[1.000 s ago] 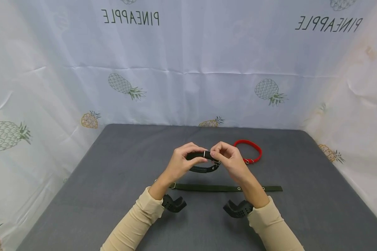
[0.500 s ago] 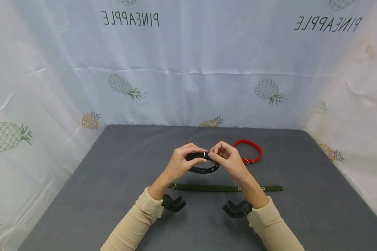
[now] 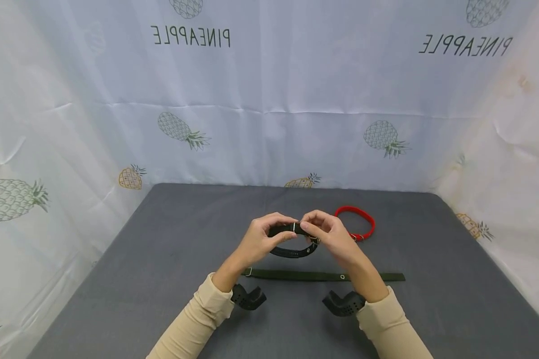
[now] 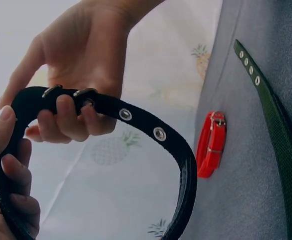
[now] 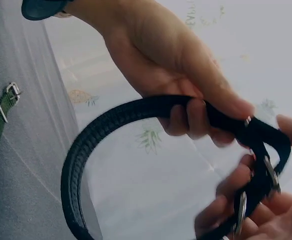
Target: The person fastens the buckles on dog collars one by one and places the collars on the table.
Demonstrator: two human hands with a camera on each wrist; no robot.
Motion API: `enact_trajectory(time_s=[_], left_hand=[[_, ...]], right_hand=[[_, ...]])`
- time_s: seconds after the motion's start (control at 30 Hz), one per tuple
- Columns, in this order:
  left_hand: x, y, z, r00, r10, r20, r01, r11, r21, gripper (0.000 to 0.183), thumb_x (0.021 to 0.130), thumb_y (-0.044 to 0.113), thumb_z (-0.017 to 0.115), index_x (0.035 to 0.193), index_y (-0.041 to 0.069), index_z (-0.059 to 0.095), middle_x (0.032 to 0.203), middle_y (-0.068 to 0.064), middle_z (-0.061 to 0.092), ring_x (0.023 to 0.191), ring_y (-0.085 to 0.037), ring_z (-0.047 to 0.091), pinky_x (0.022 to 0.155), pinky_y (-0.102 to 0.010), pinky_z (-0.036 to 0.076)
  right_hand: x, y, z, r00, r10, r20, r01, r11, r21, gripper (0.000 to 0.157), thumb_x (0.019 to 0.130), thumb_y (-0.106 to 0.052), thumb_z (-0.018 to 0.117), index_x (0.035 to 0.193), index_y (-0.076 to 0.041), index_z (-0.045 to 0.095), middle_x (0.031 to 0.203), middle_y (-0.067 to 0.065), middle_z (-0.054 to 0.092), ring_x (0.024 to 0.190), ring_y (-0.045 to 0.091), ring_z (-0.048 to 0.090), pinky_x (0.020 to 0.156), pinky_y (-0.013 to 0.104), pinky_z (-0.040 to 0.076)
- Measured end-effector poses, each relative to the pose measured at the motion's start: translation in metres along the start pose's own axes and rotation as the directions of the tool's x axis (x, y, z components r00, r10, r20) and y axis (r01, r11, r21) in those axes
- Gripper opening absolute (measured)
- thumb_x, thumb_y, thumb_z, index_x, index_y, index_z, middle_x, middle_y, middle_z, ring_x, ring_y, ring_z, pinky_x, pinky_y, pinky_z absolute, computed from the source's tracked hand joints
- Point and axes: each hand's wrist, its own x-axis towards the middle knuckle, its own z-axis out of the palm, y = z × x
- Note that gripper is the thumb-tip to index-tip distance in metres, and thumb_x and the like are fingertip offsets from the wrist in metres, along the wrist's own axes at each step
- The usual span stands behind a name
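We see a black collar [image 3: 292,253] held up over the bench, bent into a loop between both hands; taking it as the middle of the clock in the head view, we place everything else round it. At nine o'clock the left hand [image 3: 259,242] has its fingers curled under the band and its thumb laid on it, close to a slim metal keeper [image 5: 247,121]. At three o'clock the right hand [image 3: 330,237] pinches the band between thumb and bent fingers, beside the buckle [image 4: 83,93]. The band bulges in a small fold between the two grips; we cannot tell whether its tip sits through the keeper. Along the loop we notice metal eyelets [image 4: 125,114].

Between two and three o'clock, a red collar [image 4: 214,155] lies fastened in a ring, near the right hand. At six o'clock a green strap [image 3: 292,275] stretches sideways, its metal buckle end at eight, its far end between three and four, the right forearm crossing above it. Black wrist mounts show at seven [image 3: 248,297] and between four and five, under beige sleeves [image 3: 193,314]. All this is over the grey bench [image 3: 130,279], and at twelve o'clock hangs a pale curtain [image 3: 274,149] printed with pineapples and mirrored lettering.
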Motion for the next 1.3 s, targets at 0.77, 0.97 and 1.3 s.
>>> enact_trajectory(time_s=[0.77, 0.97, 1.3], left_hand=[[0.001, 0.000, -0.001, 0.999, -0.035, 0.007, 0.035, 0.993, -0.109, 0.027, 0.091, 0.011, 0.065, 0.114, -0.003, 0.064, 0.103, -0.022, 0.067, 0.088, 0.003, 0.065, 0.079, -0.026, 0.059], [0.001, 0.000, -0.001, 0.999, -0.040, 0.017, 0.041, 0.996, -0.079, 0.026, 0.091, 0.009, 0.065, 0.114, -0.002, 0.064, 0.100, -0.020, 0.067, 0.085, -0.021, 0.069, 0.075, -0.024, 0.058], [0.003, -0.001, -0.001, 0.998, -0.058, 0.003, 0.058, 0.992, -0.108, 0.029, 0.092, 0.014, 0.065, 0.115, -0.003, 0.063, 0.103, -0.023, 0.066, 0.087, -0.017, 0.068, 0.078, -0.024, 0.057]], right_hand=[[0.004, 0.003, -0.006, 0.994, 0.050, 0.092, -0.053, 0.998, 0.025, 0.025, 0.102, -0.024, 0.049, 0.081, -0.014, 0.060, 0.070, -0.008, 0.055, 0.065, 0.010, 0.049, 0.067, 0.026, 0.045], [0.004, 0.003, -0.002, 0.997, 0.027, 0.069, -0.027, 1.000, 0.010, 0.024, 0.100, -0.020, 0.052, 0.077, -0.015, 0.058, 0.069, -0.008, 0.053, 0.064, 0.013, 0.049, 0.065, 0.027, 0.044], [0.006, -0.002, -0.005, 0.989, 0.135, 0.056, -0.135, 0.991, -0.008, 0.027, 0.102, -0.028, 0.049, 0.081, -0.015, 0.060, 0.069, -0.008, 0.056, 0.068, 0.012, 0.051, 0.074, 0.028, 0.046]])
